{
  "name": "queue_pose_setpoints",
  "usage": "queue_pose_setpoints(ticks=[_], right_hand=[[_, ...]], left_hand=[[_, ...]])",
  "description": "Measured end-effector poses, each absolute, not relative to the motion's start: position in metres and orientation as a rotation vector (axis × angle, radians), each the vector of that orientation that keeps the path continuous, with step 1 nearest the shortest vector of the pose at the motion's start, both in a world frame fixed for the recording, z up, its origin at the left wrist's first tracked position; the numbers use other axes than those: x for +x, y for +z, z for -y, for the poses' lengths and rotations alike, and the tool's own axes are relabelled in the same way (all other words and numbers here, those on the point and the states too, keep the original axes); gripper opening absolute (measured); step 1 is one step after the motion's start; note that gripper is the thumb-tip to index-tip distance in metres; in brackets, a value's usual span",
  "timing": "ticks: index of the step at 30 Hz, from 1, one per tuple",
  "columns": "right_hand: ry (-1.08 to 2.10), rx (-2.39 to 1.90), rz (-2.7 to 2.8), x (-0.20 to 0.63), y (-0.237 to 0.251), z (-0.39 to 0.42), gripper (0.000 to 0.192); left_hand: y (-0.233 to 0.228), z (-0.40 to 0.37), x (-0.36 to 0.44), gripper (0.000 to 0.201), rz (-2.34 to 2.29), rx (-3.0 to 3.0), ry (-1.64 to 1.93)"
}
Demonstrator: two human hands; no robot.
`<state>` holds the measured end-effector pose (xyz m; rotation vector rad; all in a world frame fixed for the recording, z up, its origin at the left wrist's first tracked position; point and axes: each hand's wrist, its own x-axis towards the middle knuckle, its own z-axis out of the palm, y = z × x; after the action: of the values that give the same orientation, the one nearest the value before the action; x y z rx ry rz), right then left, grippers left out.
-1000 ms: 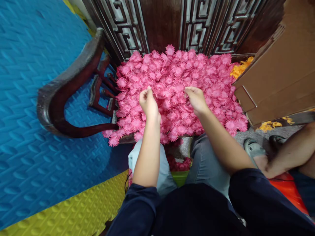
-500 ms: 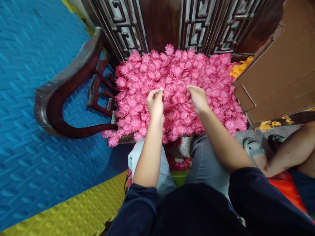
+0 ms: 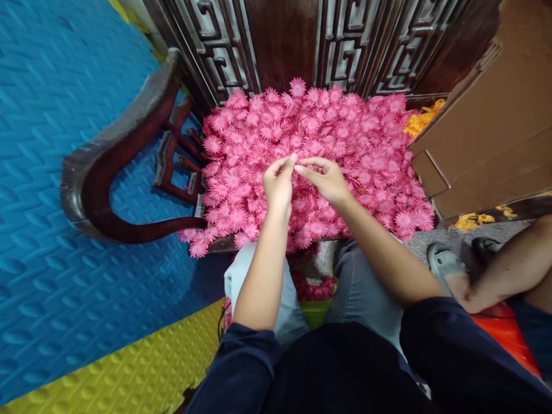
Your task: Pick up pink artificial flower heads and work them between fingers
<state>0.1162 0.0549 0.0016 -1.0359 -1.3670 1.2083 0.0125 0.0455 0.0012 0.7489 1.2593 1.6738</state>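
Note:
Pink artificial flower heads [image 3: 241, 155] lie in a thick heap on the dark wooden seat before me. Over the middle of the heap, my left hand [image 3: 278, 183] is closed in a pinch, thumb and index tip together. From the right, my right hand [image 3: 326, 179] meets it, its thumb and index finger also closing in a pinch at the left fingertips. Whatever sits between the fingers is too small to make out. Pink petals surround both hands on all sides.
A curved wooden armrest [image 3: 86, 190] rises at left above blue matting [image 3: 38, 241]. Carved wooden panels [image 3: 282, 43] stand behind the heap. A cardboard box [image 3: 495, 121] and yellow flower pieces [image 3: 425, 118] are at right. Another person's leg [image 3: 509, 264] shows at lower right.
My right hand has moved left, bringing its fingertips against those of my left hand. The left hand has shifted slightly to the right. The flower heap looks the same.

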Motion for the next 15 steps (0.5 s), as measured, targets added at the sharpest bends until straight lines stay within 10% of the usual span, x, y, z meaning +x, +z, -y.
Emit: queue_pose_setpoints(ticks=[15], right_hand=[[1.025,-1.082,1.302,0.1213,0.0054,-0.0583,0.003]], left_hand=[[-0.0007,-0.0445,0.014,0.006,-1.218,0.792,1.642]])
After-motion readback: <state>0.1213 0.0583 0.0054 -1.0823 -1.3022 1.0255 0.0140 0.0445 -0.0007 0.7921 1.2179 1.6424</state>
